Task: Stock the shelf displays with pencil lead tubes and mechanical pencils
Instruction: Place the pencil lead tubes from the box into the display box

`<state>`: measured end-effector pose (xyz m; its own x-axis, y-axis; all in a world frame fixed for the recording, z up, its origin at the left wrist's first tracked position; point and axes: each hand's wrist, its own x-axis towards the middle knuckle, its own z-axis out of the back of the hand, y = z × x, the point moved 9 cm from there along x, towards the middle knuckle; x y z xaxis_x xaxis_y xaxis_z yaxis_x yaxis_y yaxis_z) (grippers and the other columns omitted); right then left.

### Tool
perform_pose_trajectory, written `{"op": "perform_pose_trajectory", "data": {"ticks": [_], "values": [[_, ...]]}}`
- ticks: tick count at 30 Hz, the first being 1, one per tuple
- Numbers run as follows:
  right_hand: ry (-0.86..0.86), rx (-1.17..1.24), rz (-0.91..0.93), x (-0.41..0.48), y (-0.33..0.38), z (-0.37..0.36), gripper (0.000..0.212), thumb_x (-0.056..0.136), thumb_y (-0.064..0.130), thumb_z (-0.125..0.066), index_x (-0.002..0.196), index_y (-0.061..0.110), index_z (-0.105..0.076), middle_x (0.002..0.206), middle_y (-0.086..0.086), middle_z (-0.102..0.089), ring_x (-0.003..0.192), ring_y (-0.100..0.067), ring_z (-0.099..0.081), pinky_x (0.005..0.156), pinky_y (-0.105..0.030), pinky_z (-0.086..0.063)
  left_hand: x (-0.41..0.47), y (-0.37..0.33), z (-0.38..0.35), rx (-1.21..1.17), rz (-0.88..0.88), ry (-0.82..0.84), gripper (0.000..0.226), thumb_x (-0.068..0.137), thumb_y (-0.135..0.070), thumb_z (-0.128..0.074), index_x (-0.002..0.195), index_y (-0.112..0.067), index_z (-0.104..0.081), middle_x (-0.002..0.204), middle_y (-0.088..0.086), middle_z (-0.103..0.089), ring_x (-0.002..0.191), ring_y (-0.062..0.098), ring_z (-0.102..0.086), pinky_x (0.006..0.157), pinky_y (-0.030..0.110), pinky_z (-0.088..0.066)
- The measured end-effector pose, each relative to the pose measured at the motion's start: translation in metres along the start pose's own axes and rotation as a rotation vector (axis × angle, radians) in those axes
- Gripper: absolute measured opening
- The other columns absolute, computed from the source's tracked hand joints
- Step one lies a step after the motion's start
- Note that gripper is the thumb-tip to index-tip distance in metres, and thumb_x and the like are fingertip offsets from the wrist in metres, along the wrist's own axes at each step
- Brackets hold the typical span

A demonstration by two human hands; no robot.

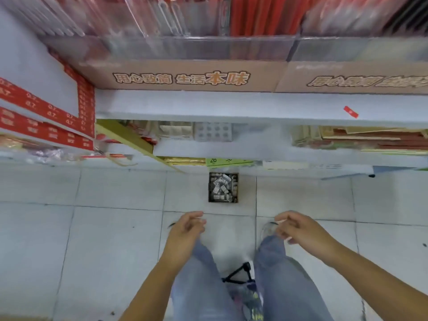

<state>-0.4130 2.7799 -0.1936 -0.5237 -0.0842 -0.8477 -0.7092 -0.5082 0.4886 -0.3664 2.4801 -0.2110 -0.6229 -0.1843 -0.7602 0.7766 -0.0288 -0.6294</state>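
On my feed both forearms are bare right down to where they leave the picture, and the left hand (187,230) and right hand (298,230) are bare too. The legs are in faded light-blue denim jeans (201,286), paler along the thighs, with soft creases lower down. Past the right cuff I see the toe of a pale whitish shoe (266,229), too blurred to read further. Between the legs a black strap (239,272) meets a dark patterned fabric (249,300) flecked with yellow and pink; whether it is worn I cannot tell.
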Motion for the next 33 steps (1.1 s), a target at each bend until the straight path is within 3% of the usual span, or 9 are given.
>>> {"op": "perform_pose_trajectory", "data": {"ticks": [4,7,11,16,18,21,26,29,33], "values": [[0.055,-0.116,0.034,0.083,0.004,-0.021,0.016,0.094,0.013,-0.054,0.106,0.019,-0.062,0.095,-0.008,-0.070,0.079,-0.017,-0.064,0.074,-0.030,-0.049,0.051,0.046,-0.011,-0.003,0.071,-0.039,0.018,0.097,-0.011,-0.058,0.107,-0.023,-0.066,0.105,0.008,-0.071,0.095,0.023,-0.065,0.087,0.033,-0.047],[0.071,-0.197,0.052,0.155,-0.010,-0.055,0.017,0.095,0.015,-0.053,0.110,0.015,-0.060,0.100,-0.008,-0.068,0.082,-0.017,-0.063,0.073,-0.026,-0.048,0.105,0.085,-0.016,0.013,0.084,-0.048,0.018,0.098,-0.013,-0.057,0.109,-0.023,-0.066,0.105,0.007,-0.069,0.095,0.023,-0.064,0.082,0.032,-0.048],[0.075,-0.313,0.103,0.252,-0.032,-0.103,0.010,0.095,0.024,-0.052,0.102,0.029,-0.057,0.103,0.001,-0.060,0.084,-0.010,-0.056,0.073,-0.023,-0.046,0.189,0.132,-0.023,0.069,0.052,-0.038,0.015,0.095,-0.024,-0.062,0.108,-0.031,-0.066,0.102,-0.004,-0.068,0.095,0.016,-0.066,0.086,0.036,-0.054],[0.012,-0.359,0.133,0.374,-0.070,-0.141,0.032,0.095,0.030,-0.053,0.126,0.025,-0.054,0.121,0.001,-0.058,0.104,-0.016,-0.059,0.083,-0.027,-0.048,0.307,0.209,-0.030,0.022,0.017,-0.062,0.018,0.092,-0.020,-0.068,0.108,-0.028,-0.066,0.108,-0.001,-0.068,0.088,0.012,-0.063,0.075,0.026,-0.047],[-0.018,-0.417,0.175,0.419,-0.087,-0.151,0.036,0.093,0.030,-0.057,0.129,0.026,-0.052,0.122,0.003,-0.057,0.106,-0.015,-0.057,0.085,-0.027,-0.046,0.351,0.236,-0.039,0.051,0.001,-0.068,0.029,0.092,-0.023,-0.069,0.120,-0.027,-0.062,0.117,-0.005,-0.064,0.098,0.011,-0.063,0.075,0.021,-0.046],[-0.080,-0.536,0.300,0.479,-0.103,-0.163,0.049,0.088,0.026,-0.066,0.133,0.025,-0.048,0.124,0.000,-0.051,0.107,-0.017,-0.055,0.084,-0.027,-0.044,0.406,0.265,-0.054,0.102,-0.053,-0.053,0.048,0.093,-0.028,-0.068,0.137,-0.028,-0.050,0.131,-0.009,-0.054,0.114,0.012,-0.058,0.089,0.023,-0.046],[-0.220,-0.788,0.552,0.546,-0.108,-0.184,0.071,0.084,0.025,-0.070,0.145,0.031,-0.034,0.150,-0.001,-0.027,0.138,-0.023,-0.023,0.111,-0.035,-0.027,0.466,0.290,-0.076,0.156,-0.175,0.016,0.050,0.098,-0.029,-0.060,0.145,-0.030,-0.044,0.143,-0.014,-0.047,0.126,0.007,-0.049,0.102,0.028,-0.046],[-0.252,-0.840,0.604,0.568,-0.114,-0.193,0.081,0.081,0.028,-0.072,0.148,0.034,-0.028,0.152,0.001,-0.026,0.138,-0.021,-0.024,0.110,-0.035,-0.030,0.481,0.296,-0.080,0.116,-0.249,0.023,0.047,0.102,-0.019,-0.053,0.146,-0.032,-0.044,0.144,-0.007,-0.052,0.129,0.011,-0.051,0.107,0.041,-0.047],[-0.317,-0.935,0.623,0.583,-0.109,-0.196,0.091,0.071,0.048,-0.078,0.147,0.037,-0.028,0.140,-0.001,-0.031,0.127,-0.022,-0.034,0.103,-0.037,-0.039,0.483,0.295,-0.080,0.105,-0.371,0.055,0.048,0.103,-0.009,-0.048,0.145,-0.033,-0.047,0.139,-0.010,-0.059,0.127,0.009,-0.055,0.107,0.038,-0.048]]}}
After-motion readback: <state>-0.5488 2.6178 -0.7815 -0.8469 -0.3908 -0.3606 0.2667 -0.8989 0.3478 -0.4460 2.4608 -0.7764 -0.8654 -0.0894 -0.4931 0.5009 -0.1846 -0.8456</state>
